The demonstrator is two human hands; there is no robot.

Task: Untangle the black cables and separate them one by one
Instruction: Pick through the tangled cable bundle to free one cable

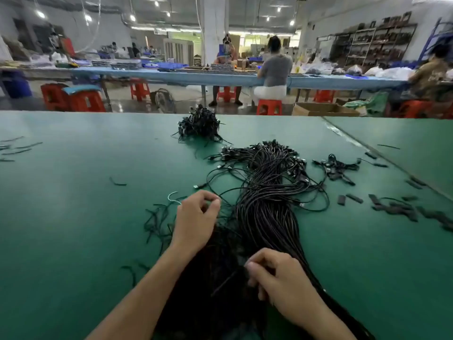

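**benchrat:** where were you at in this shot? looks like spaghetti lol

**me:** early on, honestly. The black cable bundle (267,212) lay down the middle of the green table (73,217), from my near edge out to the plugs fanned at the far end. My right hand (277,278) was curled on a few strands at the near part, pinning them. My left hand (196,217) had thumb and forefinger pinched on what looked like one thin strand (230,191) at the bundle's left edge. Blurry there though.

**benchrat:** next move?

**me:** I figured I'd draw that strand out leftward, slowly, with the right hand holding the rest down so no plug snagged. Only a small heap (199,123) sat at the far side, so most wasn't separated.
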